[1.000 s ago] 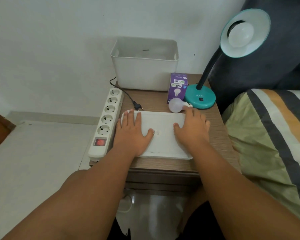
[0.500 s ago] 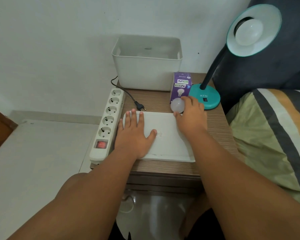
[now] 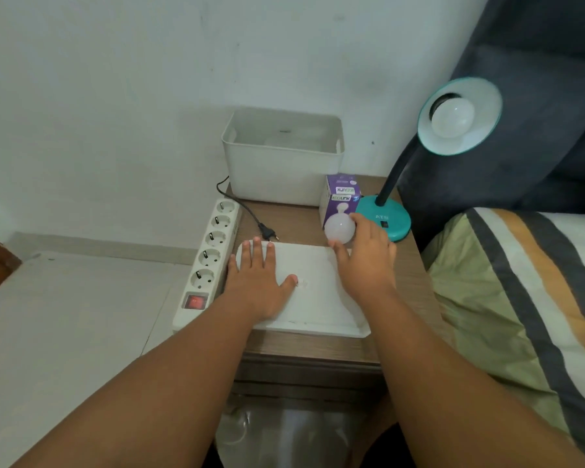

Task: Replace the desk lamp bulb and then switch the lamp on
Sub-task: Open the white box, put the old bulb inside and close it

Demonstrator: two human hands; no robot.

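A teal desk lamp (image 3: pixel 384 217) stands at the table's back right, its shade (image 3: pixel 460 115) tipped toward me with a white bulb (image 3: pixel 453 117) screwed in. A loose white bulb (image 3: pixel 339 229) sits in front of its purple box (image 3: pixel 341 197), and my right hand (image 3: pixel 367 258) is closed around it from the right, thumb and fingers on the globe. My left hand (image 3: pixel 259 282) lies flat, fingers spread, on a white tray (image 3: pixel 321 298). The lamp's black plug (image 3: pixel 269 234) lies unplugged on the table beside a white power strip (image 3: pixel 210 261).
A white plastic bin (image 3: pixel 282 157) stands at the back against the wall. The strip's red switch (image 3: pixel 194 302) glows at its near end. A striped bed (image 3: pixel 527 298) and a dark headboard (image 3: pixel 537 96) border the small wooden table (image 3: pixel 308 349) on the right.
My right hand left the tray, reached forward to the loose bulb and closed on it. My left hand stayed flat on the tray. The view tilted down a little.
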